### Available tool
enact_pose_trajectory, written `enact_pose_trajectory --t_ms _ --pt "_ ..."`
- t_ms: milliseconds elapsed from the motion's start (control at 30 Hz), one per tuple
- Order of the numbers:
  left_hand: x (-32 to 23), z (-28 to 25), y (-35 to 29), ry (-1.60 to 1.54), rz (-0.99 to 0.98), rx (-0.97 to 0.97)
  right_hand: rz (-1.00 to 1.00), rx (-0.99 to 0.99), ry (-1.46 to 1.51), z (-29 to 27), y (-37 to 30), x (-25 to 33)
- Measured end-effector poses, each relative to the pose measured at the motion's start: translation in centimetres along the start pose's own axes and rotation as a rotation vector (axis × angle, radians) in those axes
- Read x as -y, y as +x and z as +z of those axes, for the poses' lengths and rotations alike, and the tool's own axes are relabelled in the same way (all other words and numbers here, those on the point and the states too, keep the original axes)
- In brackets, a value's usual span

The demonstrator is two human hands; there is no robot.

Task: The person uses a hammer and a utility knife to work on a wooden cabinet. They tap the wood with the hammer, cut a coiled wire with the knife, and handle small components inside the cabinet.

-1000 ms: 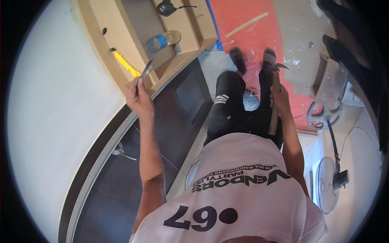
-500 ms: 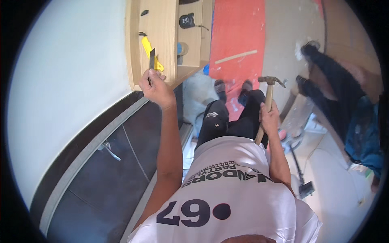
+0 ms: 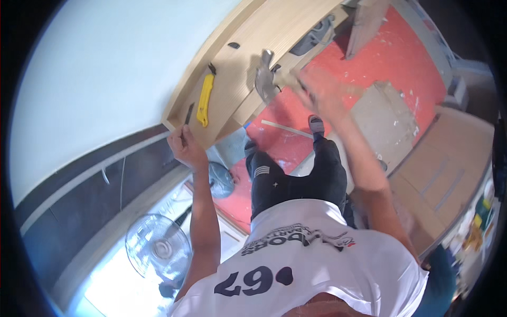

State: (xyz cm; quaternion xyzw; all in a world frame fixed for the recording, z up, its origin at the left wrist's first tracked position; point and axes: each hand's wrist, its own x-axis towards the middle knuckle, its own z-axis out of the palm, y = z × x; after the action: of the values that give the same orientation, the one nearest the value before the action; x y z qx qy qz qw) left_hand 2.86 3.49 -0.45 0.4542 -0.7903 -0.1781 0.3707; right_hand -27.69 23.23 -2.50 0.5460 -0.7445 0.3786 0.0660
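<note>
My right hand, smeared by motion, grips a claw hammer by its wooden handle. The metal head hangs over the light wood shelf unit. My left hand is closed at the near corner of that unit, pinching a dark, narrow flat blade that points away from me. In the earlier picture its tip looks slanted. Beside the blade, on the wood, lies a yellow utility knife, apart from my fingers. Farther along the board is a small dark oval piece.
A white wall runs along the left of the unit. Below it stands a fan. Red floor covering bears a thin wood strip and a flattened cardboard sheet. A grey bag-like thing is at the unit's far side.
The hammer has risen from beside my right thigh to above the shelf unit. My left hand has moved slightly down and left with the blade. The view has turned and shifted.
</note>
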Motion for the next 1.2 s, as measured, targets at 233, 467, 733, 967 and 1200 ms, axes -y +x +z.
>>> enact_pose_trajectory --t_ms 233,467,733,967,1200 --pt "-0.7 1.2 -1.0 -0.035 -0.16 -0.246 -0.402 0.255 -0.029 2.6 11.7 -8.2" --pt "0.5 1.0 -1.4 -0.042 -0.212 -0.257 -0.586 0.346 0.077 6.3 17.0 -11.3" --pt "-1.3 2.2 -1.5 -0.172 -0.353 -0.534 -0.588 0.326 0.053 6.9 16.3 -9.3" --pt "0.1 2.6 -1.7 0.288 -0.049 -0.543 -0.702 0.3 -0.287 7.2 17.2 -16.7" --pt "1.1 2.0 -6.2 0.414 0.36 -1.114 -0.517 0.257 -0.048 9.0 17.0 -14.1"
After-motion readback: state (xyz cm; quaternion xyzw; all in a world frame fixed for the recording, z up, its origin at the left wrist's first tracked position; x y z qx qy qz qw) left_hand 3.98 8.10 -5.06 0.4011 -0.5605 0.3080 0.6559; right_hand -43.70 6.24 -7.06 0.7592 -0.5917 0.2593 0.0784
